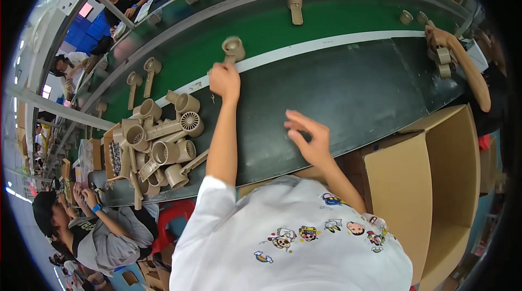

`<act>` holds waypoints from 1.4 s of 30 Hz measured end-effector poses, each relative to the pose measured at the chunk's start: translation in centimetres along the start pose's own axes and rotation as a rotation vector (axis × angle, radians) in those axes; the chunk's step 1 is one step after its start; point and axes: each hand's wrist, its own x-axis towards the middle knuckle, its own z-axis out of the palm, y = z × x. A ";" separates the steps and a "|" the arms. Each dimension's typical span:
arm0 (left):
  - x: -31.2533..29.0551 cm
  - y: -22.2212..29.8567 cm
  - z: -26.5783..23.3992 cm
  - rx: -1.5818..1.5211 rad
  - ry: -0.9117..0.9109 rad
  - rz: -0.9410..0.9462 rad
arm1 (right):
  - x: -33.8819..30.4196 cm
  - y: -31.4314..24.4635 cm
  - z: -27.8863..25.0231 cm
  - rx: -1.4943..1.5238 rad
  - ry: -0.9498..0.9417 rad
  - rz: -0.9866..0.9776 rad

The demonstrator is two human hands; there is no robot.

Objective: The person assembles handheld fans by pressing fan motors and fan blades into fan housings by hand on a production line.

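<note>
My left hand (224, 80) is closed round the handle of a beige plastic handheld-fan housing (234, 47). The housing's round head sticks up past my fingers, over the white edge strip and the green belt. Above the dark work surface (337, 95), my right hand (311, 140) hangs with fingers apart and nothing in it. To the left of my left forearm lies a heap of similar beige fan housings (166, 152), some showing round slotted grilles.
More housings lie on the green conveyor belt (348, 16). At left, a small box (111, 155) holds small parts. A large open cardboard box (402, 182) stands at my right. Co-workers sit left and beyond the belt; at far right another person's hand (439, 36) handles housings.
</note>
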 end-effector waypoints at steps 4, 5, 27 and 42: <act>7.6 -0.4 6.6 -0.145 0.156 0.087 | -0.6 -8.9 -1.3 0.122 -0.137 -0.421; 9.2 -1.1 7.8 -0.224 0.102 0.072 | -0.7 -10.9 -1.7 0.221 -0.185 -0.539; -16.7 -9.8 -24.6 -0.086 -0.072 0.402 | -2.0 -22.6 7.6 1.252 -0.218 -0.209; -13.4 -10.4 -22.7 0.199 -0.224 0.628 | -1.8 -21.5 7.1 1.232 -0.252 -0.246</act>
